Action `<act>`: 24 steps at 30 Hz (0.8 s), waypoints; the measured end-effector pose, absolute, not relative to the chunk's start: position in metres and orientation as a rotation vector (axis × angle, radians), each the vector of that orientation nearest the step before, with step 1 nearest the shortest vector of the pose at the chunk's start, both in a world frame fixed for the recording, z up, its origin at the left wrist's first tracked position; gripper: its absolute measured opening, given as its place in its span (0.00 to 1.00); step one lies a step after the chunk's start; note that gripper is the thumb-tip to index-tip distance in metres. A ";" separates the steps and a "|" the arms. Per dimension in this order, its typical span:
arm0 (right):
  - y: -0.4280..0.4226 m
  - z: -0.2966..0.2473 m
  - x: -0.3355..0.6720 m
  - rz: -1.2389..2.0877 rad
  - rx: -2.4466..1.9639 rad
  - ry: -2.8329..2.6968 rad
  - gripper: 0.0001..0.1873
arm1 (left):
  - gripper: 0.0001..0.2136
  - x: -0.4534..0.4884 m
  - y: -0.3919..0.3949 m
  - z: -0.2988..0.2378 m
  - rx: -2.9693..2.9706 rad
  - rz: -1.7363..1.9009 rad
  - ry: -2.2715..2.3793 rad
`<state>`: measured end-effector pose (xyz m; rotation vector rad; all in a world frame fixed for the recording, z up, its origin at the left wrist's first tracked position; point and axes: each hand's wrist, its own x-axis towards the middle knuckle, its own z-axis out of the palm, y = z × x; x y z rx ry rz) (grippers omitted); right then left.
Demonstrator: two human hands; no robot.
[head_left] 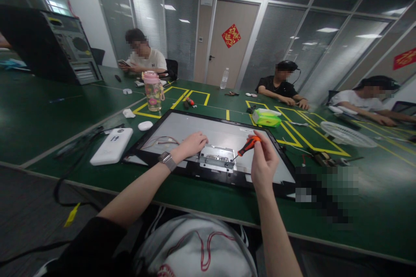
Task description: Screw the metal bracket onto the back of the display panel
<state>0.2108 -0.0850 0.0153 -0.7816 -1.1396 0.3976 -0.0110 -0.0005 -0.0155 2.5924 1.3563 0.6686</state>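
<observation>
A flat display panel [182, 127] lies face down on the green table, its grey metal back up inside a black frame. A silver metal bracket [217, 157] sits near its front edge, with thin wires [159, 140] to the left. My left hand [192, 143], with a watch on the wrist, rests on the panel beside the bracket, fingers curled down. My right hand [264, 162] is closed on an orange-and-black screwdriver [247, 146] whose tip points down at the bracket's right end.
A white box [112, 146], a white puck [145, 125] and a pink-lidded bottle [152, 91] lie to the left. A green tissue box [266, 117] and a white fan [347, 134] lie right. A computer tower [69, 49] stands far left. Three people sit across the table.
</observation>
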 end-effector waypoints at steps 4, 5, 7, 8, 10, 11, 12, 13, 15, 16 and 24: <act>-0.084 0.014 0.211 0.483 -0.708 -1.127 0.16 | 0.15 -0.011 0.000 -0.016 2.586 0.662 1.362; -0.084 0.014 0.211 0.492 -0.692 -1.129 0.16 | 0.15 -0.011 0.000 -0.015 2.586 0.663 1.362; -0.084 0.014 0.211 0.504 -0.671 -1.137 0.16 | 0.15 -0.011 -0.001 -0.015 2.584 0.666 1.364; -0.084 0.015 0.211 0.506 -0.669 -1.142 0.16 | 0.15 -0.011 -0.001 -0.014 2.581 0.668 1.366; -0.085 0.015 0.211 0.498 -0.680 -1.145 0.16 | 0.15 -0.010 -0.002 -0.014 2.581 0.667 1.369; -0.085 0.015 0.211 0.490 -0.695 -1.147 0.16 | 0.15 -0.010 -0.002 -0.014 2.583 0.664 1.369; -0.085 0.015 0.211 0.477 -0.713 -1.149 0.15 | 0.14 -0.010 -0.002 -0.014 2.584 0.660 1.369; -0.085 0.016 0.211 0.459 -0.732 -1.151 0.14 | 0.14 -0.010 -0.002 -0.014 2.587 0.656 1.367; -0.085 0.016 0.211 0.415 -0.762 -1.161 0.12 | 0.14 -0.010 -0.002 -0.013 2.587 0.654 1.366; -0.085 0.016 0.212 0.391 -0.774 -1.166 0.12 | 0.14 -0.010 -0.002 -0.013 2.585 0.656 1.367; -0.084 0.015 0.211 0.418 -0.713 -1.134 0.15 | 0.14 -0.009 -0.003 -0.013 2.588 0.641 1.388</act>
